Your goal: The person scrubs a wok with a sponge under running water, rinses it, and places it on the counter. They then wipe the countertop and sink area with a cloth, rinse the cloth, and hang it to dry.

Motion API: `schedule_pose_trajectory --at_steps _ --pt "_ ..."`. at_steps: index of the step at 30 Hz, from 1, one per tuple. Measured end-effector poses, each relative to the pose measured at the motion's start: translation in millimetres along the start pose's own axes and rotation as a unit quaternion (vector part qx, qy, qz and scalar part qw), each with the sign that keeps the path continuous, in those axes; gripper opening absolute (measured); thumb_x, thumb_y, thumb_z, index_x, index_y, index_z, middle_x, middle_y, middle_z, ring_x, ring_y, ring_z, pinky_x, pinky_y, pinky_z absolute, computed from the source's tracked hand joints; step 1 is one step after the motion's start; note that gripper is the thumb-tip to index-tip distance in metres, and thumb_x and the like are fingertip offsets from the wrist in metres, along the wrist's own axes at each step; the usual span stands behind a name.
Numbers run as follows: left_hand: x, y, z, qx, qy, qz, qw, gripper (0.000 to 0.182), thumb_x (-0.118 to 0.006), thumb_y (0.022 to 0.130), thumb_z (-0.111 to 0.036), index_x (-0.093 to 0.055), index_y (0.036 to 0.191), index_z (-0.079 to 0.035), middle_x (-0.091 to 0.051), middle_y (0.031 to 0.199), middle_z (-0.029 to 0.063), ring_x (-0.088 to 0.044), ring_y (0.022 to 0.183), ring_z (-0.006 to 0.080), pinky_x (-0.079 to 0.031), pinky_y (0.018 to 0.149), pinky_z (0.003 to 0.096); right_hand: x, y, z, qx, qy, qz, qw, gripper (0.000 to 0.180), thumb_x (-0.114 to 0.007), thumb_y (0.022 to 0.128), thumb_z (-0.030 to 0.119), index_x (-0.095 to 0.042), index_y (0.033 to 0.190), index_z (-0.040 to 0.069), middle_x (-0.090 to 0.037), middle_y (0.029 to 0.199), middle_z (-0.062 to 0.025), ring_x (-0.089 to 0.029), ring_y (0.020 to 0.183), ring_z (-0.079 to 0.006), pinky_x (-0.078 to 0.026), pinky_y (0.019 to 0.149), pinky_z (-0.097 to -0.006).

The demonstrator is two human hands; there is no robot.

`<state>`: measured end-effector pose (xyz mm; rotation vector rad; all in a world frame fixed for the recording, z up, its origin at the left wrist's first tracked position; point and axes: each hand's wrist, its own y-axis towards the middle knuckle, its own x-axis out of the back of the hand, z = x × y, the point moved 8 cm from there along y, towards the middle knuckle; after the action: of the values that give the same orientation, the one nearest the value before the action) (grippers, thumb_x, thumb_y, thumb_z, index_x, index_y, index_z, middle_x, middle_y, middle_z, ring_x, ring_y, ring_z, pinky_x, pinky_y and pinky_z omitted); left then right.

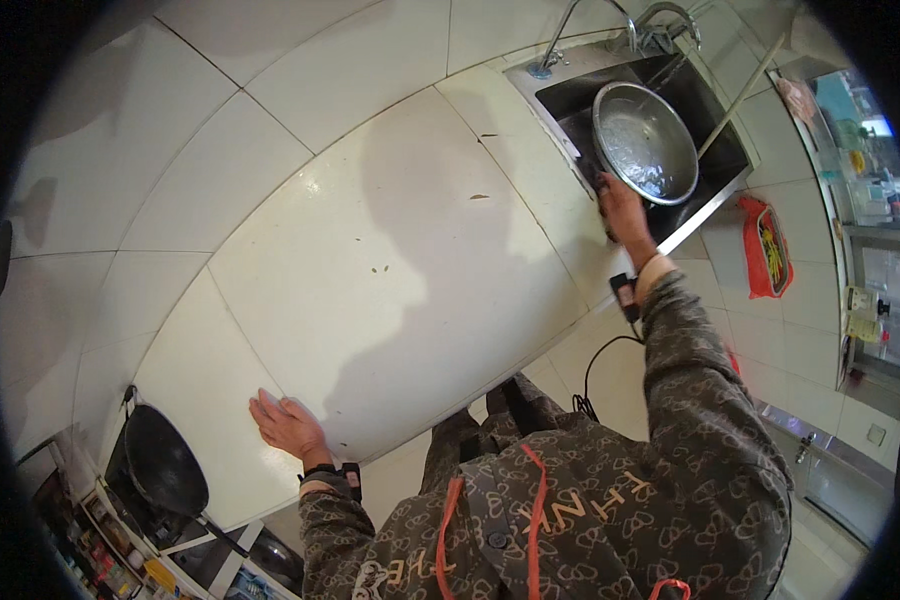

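Note:
My left hand [289, 429] rests on the pale tiled countertop [307, 300], fingers spread, with nothing in it. At the sink's near left edge, my right hand [624, 214] reaches down beside the rim of a round metal basin [645, 142]. Its fingertips are partly hidden, so whether they grip anything is unclear. The basin stands tilted in the stainless steel sink [724, 161] and holds water. A stream falls towards it from a curved faucet [679, 9]. A few small dark scraps [480, 197] lie on the countertop.
A black wok [166, 461] sits on the stove at the left. A light stick [742, 97] leans in the sink. Right of it is a container in a red bag [769, 247]. A black cable [589, 367] hangs below my right wrist.

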<state>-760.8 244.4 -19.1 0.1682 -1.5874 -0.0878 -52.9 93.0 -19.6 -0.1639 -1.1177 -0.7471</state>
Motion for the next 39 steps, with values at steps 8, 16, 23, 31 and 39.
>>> schedule_pose_trajectory --at_steps 8,16,23,31,39 --pt "7 -5 -4 -0.034 0.015 -0.045 0.998 0.046 -0.038 0.097 -0.032 -0.044 0.137 -0.011 -0.039 0.143 0.0177 -0.038 0.131 0.0347 -0.031 0.103 0.0498 -11 -41 90 0.093 -0.104 -0.078 0.987 0.026 -0.059 0.078 0.005 -0.065 0.103 0.009 -0.064 0.101 -0.0120 -0.057 0.098 -0.0341 -0.047 0.082 -0.0445" --pt "-8 -4 7 -0.035 0.019 -0.056 0.998 0.048 -0.039 0.095 -0.034 -0.044 0.139 -0.012 -0.040 0.143 0.0166 -0.037 0.133 0.0312 -0.032 0.102 0.0499 -86 -194 295 0.193 0.045 0.113 0.974 0.037 -0.061 0.076 0.015 -0.061 0.114 0.019 -0.056 0.119 -0.0017 -0.048 0.114 -0.0246 -0.043 0.081 -0.0435" --pt "-19 -2 16 -0.037 -0.001 -0.040 0.999 0.049 -0.038 0.096 -0.034 -0.044 0.138 -0.010 -0.040 0.143 0.0173 -0.039 0.131 0.0331 -0.033 0.101 0.0504 -53 -275 330 0.322 0.072 0.122 0.936 0.038 -0.060 0.080 0.015 -0.057 0.117 0.022 -0.054 0.123 -0.0011 -0.044 0.120 -0.0224 -0.038 0.082 -0.0412" --pt "-5 -73 -181 -0.260 -0.124 -0.051 0.956 0.043 -0.048 0.092 -0.025 -0.049 0.127 -0.001 -0.041 0.140 0.0207 -0.043 0.126 0.0373 -0.036 0.097 0.0508 -6 -248 218 0.288 0.058 0.104 0.950 0.043 -0.062 0.077 0.012 -0.057 0.118 0.022 -0.054 0.126 0.0023 -0.045 0.123 -0.0200 -0.038 0.085 -0.0388" --pt "8 -177 -447 -0.293 -0.137 0.024 0.946 0.047 -0.047 0.093 -0.029 -0.045 0.134 -0.006 -0.036 0.146 0.0148 -0.030 0.138 0.0317 -0.022 0.107 0.0554 84 -141 -34 0.216 0.121 0.039 0.968 0.033 -0.062 0.074 0.008 -0.063 0.106 0.016 -0.062 0.112 -0.0026 -0.057 0.109 -0.0256 -0.046 0.087 -0.0388"
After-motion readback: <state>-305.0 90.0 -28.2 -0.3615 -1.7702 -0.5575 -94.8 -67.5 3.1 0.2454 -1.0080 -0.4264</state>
